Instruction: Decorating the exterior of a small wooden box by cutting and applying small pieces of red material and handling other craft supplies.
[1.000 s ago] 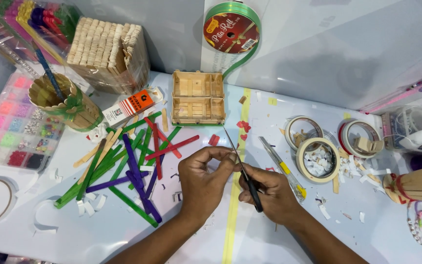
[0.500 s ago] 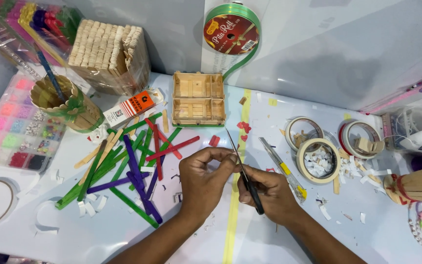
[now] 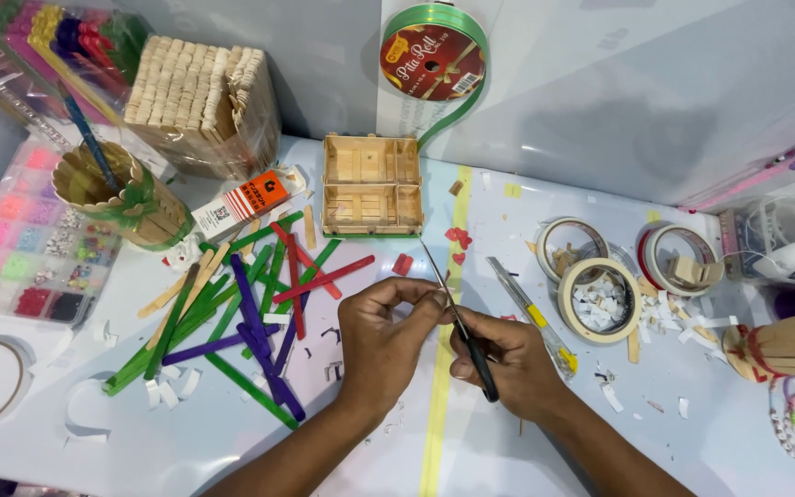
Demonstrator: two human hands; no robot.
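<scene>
Slim black-handled scissors (image 3: 460, 324) point away over the white table (image 3: 600, 442), gripped by the right hand (image 3: 508, 364). The left hand (image 3: 386, 333) pinches something at the blades, too small to identify. Coloured craft sticks (image 3: 250, 304) lie nearby.

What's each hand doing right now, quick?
Left hand: fingers pinched at the scissors' blades; what they pinch is too small to tell.
Right hand: closed on the black-handled scissors.

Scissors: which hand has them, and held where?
The right hand holds the scissors by the dark handles, blades pointing up and away. The left hand pinches something at the blades, too small to tell.
</scene>
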